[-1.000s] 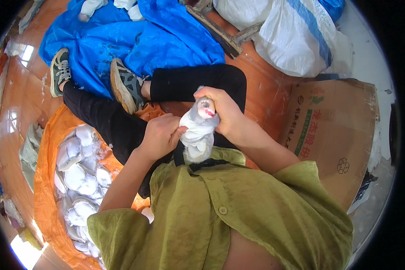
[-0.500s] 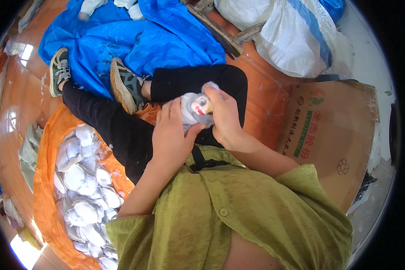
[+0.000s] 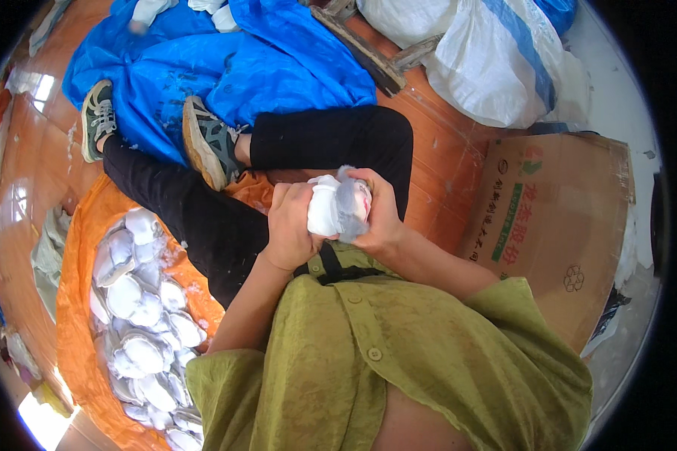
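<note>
Between my hands, above my lap, is a small plush doll (image 3: 325, 206) with a white body and a band of grey fur. Part of its painted face, with a bit of red, shows at its right end. My left hand (image 3: 289, 225) is closed around the white end. At the face end, my right hand (image 3: 380, 209) grips the doll, its fingers curled over the edge. Most of the doll's face is hidden by the fur and my right hand.
An orange sack (image 3: 79, 316) at my left holds several white, fluffy-edged round pieces (image 3: 143, 353). A blue tarp (image 3: 173, 68) spreads by my shoes. A cardboard box (image 3: 557, 225) stands at right, with a wooden frame (image 3: 365, 56) and a white sack (image 3: 481, 71) beyond.
The doll has been turned so its face points away to the right and its white body shows more. My left hand has curled from lying along it to gripping its end.
</note>
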`<state>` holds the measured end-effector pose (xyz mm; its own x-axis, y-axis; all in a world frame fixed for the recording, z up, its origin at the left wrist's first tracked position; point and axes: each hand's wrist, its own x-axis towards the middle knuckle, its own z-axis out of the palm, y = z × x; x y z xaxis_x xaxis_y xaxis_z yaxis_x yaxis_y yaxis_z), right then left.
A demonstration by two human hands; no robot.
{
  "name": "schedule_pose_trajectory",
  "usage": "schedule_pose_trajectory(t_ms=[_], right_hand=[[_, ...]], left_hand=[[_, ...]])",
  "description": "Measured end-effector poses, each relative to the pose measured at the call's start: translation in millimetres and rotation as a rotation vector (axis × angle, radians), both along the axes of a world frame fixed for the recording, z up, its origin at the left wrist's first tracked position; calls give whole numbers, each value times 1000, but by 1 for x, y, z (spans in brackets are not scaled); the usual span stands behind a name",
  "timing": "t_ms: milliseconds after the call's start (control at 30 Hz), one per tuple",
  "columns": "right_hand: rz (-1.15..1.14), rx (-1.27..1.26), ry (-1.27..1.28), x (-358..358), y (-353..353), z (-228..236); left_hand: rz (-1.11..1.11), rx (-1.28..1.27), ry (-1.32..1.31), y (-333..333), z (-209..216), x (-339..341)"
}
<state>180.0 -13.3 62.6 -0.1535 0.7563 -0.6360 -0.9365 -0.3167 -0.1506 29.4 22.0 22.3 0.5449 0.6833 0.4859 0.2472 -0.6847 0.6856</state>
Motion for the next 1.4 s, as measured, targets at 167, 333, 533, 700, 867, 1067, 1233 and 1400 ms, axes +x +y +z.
schedule_pose_trajectory(t_ms=[167, 333, 533, 700, 867, 1067, 1233, 1400], right_hand=[[-135, 38, -111, 11, -6, -28], [-323, 31, -387, 10, 0, -23], [-265, 156, -752, -4, -9, -15], [-72, 281, -907, -8, -17, -3], [-9, 283, -795, 0, -14, -9], [12, 160, -566, 5, -6, -24], [243, 150, -796, 5, -3, -23], [342, 169, -916, -5, -7, -34]], left_hand=[[7, 7, 103, 8, -3, 2], [322, -169, 46, -15, 40, 12], [283, -408, 163, -15, 33, 10], [144, -1181, -278, -10, 18, 5], [91, -1311, -526, -19, 8, 6], [106, -1342, -741, -25, -5, 4], [584, -735, -415, -22, -9, 4], [456, -420, -113, -31, 1, 4]])
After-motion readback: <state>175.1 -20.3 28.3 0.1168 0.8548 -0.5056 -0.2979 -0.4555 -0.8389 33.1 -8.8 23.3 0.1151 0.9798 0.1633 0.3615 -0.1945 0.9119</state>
